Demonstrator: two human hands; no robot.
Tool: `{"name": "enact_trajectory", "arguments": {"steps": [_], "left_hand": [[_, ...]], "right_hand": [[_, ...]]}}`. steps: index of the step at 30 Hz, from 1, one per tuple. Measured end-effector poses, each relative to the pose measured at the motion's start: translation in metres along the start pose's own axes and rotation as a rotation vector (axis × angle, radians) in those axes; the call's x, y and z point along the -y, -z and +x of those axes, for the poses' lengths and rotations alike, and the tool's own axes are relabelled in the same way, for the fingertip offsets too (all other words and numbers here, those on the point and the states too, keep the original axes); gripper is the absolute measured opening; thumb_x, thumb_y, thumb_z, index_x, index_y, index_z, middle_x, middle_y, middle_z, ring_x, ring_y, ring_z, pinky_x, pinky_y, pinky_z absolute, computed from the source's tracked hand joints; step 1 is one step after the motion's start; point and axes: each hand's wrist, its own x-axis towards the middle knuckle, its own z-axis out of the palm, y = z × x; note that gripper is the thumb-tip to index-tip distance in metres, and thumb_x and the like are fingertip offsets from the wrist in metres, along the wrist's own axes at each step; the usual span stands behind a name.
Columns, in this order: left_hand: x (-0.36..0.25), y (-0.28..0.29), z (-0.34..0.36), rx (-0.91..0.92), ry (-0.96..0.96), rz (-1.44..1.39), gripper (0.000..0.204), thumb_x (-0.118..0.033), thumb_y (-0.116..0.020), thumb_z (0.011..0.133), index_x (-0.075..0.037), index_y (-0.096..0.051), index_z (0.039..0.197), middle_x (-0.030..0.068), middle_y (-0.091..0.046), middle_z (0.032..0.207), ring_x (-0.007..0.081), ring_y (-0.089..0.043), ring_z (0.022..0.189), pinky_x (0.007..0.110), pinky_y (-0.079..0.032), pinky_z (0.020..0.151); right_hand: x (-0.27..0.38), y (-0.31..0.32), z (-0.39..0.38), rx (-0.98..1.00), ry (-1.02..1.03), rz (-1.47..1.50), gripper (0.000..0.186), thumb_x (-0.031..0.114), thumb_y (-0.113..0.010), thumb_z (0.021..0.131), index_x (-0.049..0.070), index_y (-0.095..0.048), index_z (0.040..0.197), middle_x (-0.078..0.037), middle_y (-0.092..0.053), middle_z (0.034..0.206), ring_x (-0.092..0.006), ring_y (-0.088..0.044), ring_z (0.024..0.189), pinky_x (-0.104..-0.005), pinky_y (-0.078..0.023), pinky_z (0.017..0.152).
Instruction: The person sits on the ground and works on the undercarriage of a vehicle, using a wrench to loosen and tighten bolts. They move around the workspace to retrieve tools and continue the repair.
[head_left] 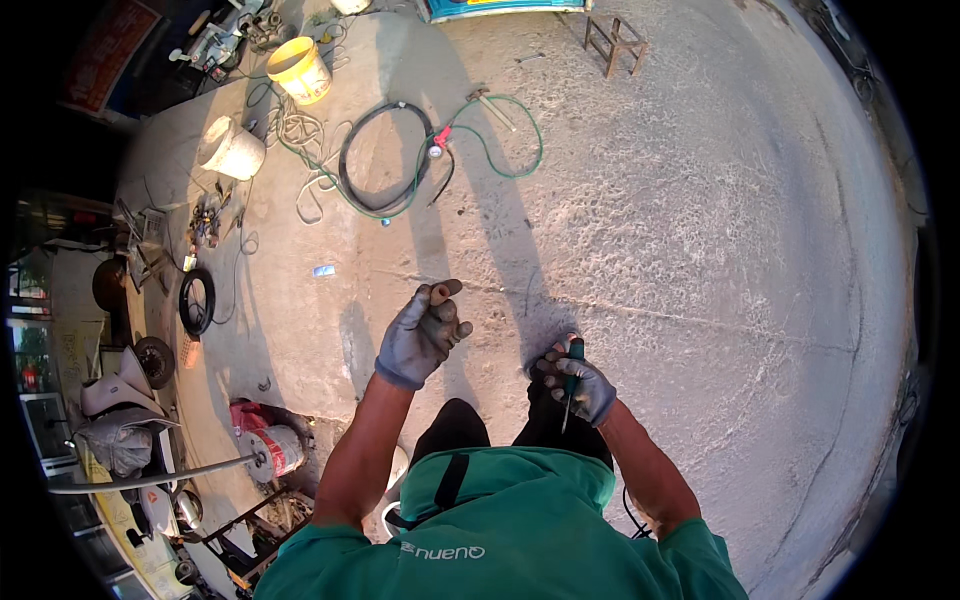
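My left hand [420, 335], in a grey work glove with dark fingers, is raised in front of me. Between its thumb and forefinger it pinches a small brownish tube-shaped piece [440, 294], its hollow end showing. My right hand [588, 388], gloved alike, is lower and to the right, near my knee. Its fingers are wrapped round a screwdriver [572, 372] with a dark green handle, the thin metal shaft pointing back toward me. The two hands are apart.
On the concrete ahead lie a black tyre [345, 165], a green air hose [497, 172] with a gauge [435, 152], and a hammer [497, 112]. Yellow [312, 85] and white [240, 155] buckets stand at far left. A small wooden stool [615, 45] is far right. Parts clutter the left.
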Motion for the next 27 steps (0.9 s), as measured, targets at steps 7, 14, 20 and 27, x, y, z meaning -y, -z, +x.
{"name": "enact_trajectory", "arguments": {"steps": [7, 14, 20, 27], "left_hand": [[0.003, -0.034, 0.111, -0.060, -0.019, 0.049, 0.046, -0.024, -0.072, 0.092, -0.002, -0.056, 0.130, -0.0019, -0.062, 0.096, 0.0160, -0.060, 0.089, 0.038, -0.052, 0.094], [-0.024, -0.034, 0.252, -0.058, 0.095, 0.048, 0.040, -0.018, -0.069, 0.094, 0.000, -0.058, 0.129, 0.0085, -0.067, 0.107, 0.0220, -0.066, 0.102, 0.044, -0.054, 0.097], [-0.068, -0.054, 0.409, -0.076, 0.258, 0.062, 0.024, -0.031, -0.068, 0.095, -0.009, -0.065, 0.104, 0.0004, -0.062, 0.099, 0.0137, -0.061, 0.089, 0.040, -0.051, 0.086], [-0.145, -0.155, 0.621, 0.131, 0.275, 0.194, 0.039, -0.038, -0.059, 0.100, -0.004, -0.062, 0.119, 0.0051, -0.065, 0.094, 0.0147, -0.060, 0.072, 0.039, -0.052, 0.079]], "right_hand": [[0.222, -0.023, 0.033, 0.099, 0.139, -0.118, 0.034, 0.010, -0.061, 0.093, 0.000, -0.057, 0.125, -0.017, -0.063, 0.129, -0.0243, -0.066, 0.106, -0.0338, -0.055, 0.083], [0.366, -0.027, 0.115, 0.071, 0.209, 0.114, 0.029, 0.006, -0.060, 0.091, 0.000, -0.061, 0.120, -0.019, -0.062, 0.130, -0.0299, -0.067, 0.106, -0.0326, -0.057, 0.077], [0.480, -0.033, 0.183, -0.015, 0.247, 0.171, 0.034, 0.008, -0.055, 0.091, 0.001, -0.059, 0.125, -0.018, -0.062, 0.131, -0.0312, -0.067, 0.108, -0.0345, -0.055, 0.081], [0.616, -0.057, 0.221, -0.090, 0.324, 0.239, 0.032, 0.008, -0.057, 0.091, 0.001, -0.060, 0.122, -0.016, -0.066, 0.122, -0.0285, -0.066, 0.098, -0.0356, -0.057, 0.073]]}}
